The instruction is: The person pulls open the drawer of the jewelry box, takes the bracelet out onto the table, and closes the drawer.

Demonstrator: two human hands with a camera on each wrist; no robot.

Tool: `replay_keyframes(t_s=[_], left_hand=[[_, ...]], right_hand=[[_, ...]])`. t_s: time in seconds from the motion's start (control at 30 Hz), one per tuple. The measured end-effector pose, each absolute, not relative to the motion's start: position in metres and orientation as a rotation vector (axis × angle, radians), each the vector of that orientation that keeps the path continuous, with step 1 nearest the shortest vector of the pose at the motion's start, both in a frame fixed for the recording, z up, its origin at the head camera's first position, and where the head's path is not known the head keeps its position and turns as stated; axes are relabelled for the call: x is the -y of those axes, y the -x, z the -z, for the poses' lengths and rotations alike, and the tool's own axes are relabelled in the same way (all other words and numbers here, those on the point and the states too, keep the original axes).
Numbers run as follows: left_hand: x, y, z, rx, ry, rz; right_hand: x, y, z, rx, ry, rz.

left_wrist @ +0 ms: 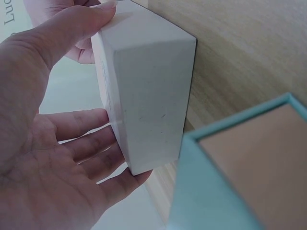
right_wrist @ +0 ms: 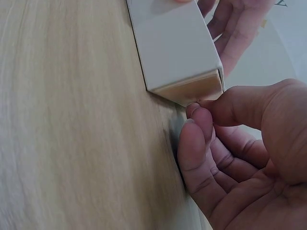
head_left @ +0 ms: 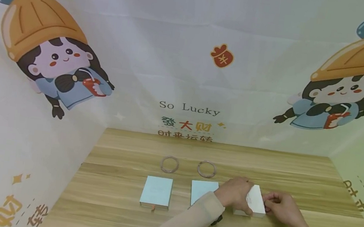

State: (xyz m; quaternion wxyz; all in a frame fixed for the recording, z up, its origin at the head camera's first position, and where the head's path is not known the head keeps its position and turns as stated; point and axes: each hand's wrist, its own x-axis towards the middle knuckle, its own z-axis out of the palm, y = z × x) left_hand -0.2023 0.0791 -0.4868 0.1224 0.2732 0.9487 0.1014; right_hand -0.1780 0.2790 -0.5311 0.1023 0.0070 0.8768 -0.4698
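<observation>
My left hand (head_left: 235, 192) grips a white drawer box (head_left: 255, 199) at the right of the table, thumb on the near side and fingers on the far side. In the left wrist view the plain short end (left_wrist: 153, 103) of this box faces the camera. My right hand (head_left: 284, 208) is at the opposite short end, thumb and forefinger pinched together. There, in the right wrist view, a tan drawer end (right_wrist: 189, 89) shows inside the white sleeve. The pinching fingertips (right_wrist: 194, 141) sit at its lower edge and hide what is between them.
A light blue box (head_left: 205, 189) stands left of the white box, partly behind my left forearm. Farther left is another light blue box (head_left: 157, 190) with a small orange pull tab (head_left: 152, 208). Behind them lie two thin rings, a left ring (head_left: 169, 172) and a right ring (head_left: 206, 177).
</observation>
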Motion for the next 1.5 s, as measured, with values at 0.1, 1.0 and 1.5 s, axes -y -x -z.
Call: replay_keyframes(t_s=[0.1,1.0,1.5], left_hand=[[-0.079,0.202,0.487,-2.781,-0.817,-0.288],[-0.076,0.200,0.484,-2.758,-0.846,-0.289],[-0.074,0.199,0.485,-2.761,-0.842,-0.279]], right_hand=[[-0.281,0.177,0.530,-2.597,-0.010,1.378],[-0.302,0.171,0.527,-2.670,-0.008,1.293],[-0.312,0.167,0.526,-2.693,0.022,1.292]])
